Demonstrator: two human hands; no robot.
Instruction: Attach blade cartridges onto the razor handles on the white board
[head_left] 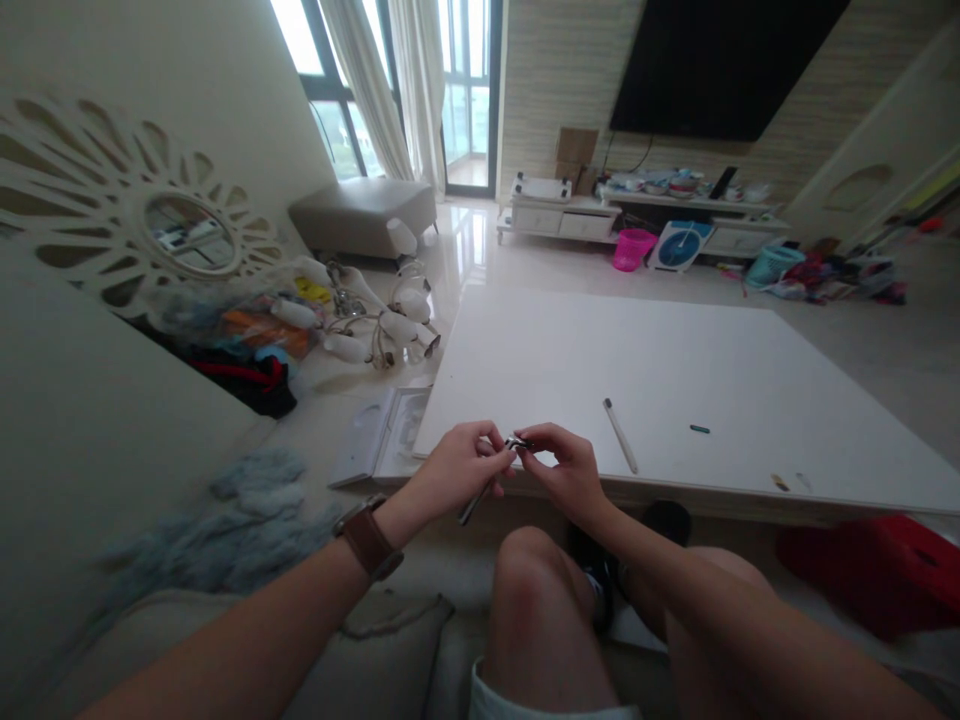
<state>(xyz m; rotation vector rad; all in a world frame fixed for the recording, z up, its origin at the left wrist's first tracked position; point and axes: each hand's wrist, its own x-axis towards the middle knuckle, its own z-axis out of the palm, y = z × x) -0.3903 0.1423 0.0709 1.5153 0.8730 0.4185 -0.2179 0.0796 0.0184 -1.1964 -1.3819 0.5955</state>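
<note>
A brown watchband (369, 542) and pale shorts (517, 707) show.

The tool (474, 503) looks silver and dark, though it is too small to be sure. The table (600, 360) is white, the brush (620, 435) whitish with dark bristles (607, 403), the strip (700, 429) dark and teal. Brown strap (373, 540), pink bin (634, 252), teal basket (772, 267), black TV (727, 65), horizontally streaked cream wall (559, 70).

Tool (471, 507) partly covered by fingers of left hand (459, 468) and right hand (564, 467); head end too small to identify. Dark strip (700, 429) on table (600, 360): markings unreadable. TV (724, 70) cut by top edge. Red thing (862, 575) blurred, runs off right edge. Grey-blue cloth (251, 515) blurred.
</note>
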